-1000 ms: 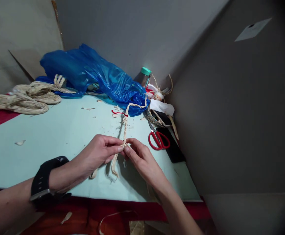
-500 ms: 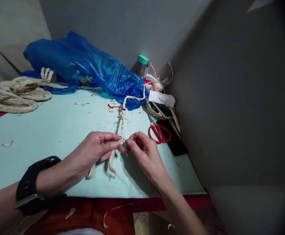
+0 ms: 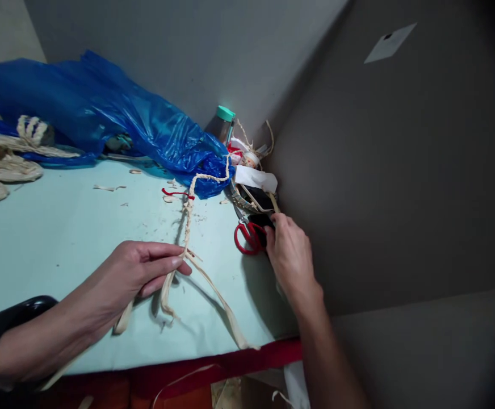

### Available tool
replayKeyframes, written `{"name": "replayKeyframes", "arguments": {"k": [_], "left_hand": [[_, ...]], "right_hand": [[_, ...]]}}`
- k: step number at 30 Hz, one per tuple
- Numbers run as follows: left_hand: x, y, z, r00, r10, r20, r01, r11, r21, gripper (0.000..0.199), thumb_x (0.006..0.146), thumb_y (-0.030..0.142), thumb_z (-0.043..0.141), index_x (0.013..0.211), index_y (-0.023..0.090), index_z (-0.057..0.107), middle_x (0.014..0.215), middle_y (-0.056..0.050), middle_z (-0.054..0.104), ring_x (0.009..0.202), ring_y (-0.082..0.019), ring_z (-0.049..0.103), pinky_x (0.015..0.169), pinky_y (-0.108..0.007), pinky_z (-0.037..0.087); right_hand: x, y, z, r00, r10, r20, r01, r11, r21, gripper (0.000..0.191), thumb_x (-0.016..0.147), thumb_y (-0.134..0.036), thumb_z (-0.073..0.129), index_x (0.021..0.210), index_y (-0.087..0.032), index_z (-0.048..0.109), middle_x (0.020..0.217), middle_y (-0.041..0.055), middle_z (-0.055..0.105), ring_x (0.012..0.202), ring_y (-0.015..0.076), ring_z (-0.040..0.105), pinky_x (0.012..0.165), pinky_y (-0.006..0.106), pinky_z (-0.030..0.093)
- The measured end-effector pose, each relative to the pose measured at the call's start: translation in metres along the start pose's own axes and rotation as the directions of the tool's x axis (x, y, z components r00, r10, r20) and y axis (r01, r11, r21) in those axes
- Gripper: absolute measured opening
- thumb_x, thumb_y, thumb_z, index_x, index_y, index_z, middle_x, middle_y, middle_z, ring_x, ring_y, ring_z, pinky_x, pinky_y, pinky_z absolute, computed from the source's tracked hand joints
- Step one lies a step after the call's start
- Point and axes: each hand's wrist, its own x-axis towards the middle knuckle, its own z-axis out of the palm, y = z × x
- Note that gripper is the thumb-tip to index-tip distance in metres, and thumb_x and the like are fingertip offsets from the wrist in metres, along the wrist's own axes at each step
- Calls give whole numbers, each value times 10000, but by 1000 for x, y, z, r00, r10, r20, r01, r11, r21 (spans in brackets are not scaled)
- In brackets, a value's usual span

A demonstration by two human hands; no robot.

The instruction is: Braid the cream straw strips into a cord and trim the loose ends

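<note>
The twisted, cream-coloured fibre braid [image 3: 189,218], loose flat strands splayed below, lies across the pale green tabletop [image 3: 81,227], pinched at its fork by the left fingertips [image 3: 180,262]; the right hand's [image 3: 292,258] curled fingers are held near the red-handled scissors [image 3: 247,237], grip unclear.

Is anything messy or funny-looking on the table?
A little messy, yes. Pale scraps are scattered over the light green tabletop, like bits nobody swept up. A red string also pokes out sideways by the braided cord, odd because its colour doesn't match. I see nothing spilled.
</note>
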Motion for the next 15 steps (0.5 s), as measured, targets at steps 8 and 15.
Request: {"name": "replayKeyframes", "arguments": {"k": [8, 15], "left_hand": [[5, 0, 2, 1000, -27, -13, 26, 999, -44, 172, 660, 303, 825, 778, 181, 800, 374, 72, 479, 384, -29, 250, 403, -173, 192], [3, 0, 3, 1000, -12, -5, 11, 999, -41, 245, 626, 300, 838, 824, 164, 791, 609, -21, 728, 392, -11, 274, 424, -183, 181]], "right_hand": [[44, 34, 20, 989, 145, 20, -142, 982, -127, 229, 918, -42, 475, 1032, -69, 672, 953, 245, 729, 916, 315, 727, 748, 352, 473], [23, 34, -5, 989, 143, -32, -137, 979, 153, 286, 988, -219, 429, 950, -120, 694, 796, 157, 707, 731, 242, 669, 661, 320, 427]]}}
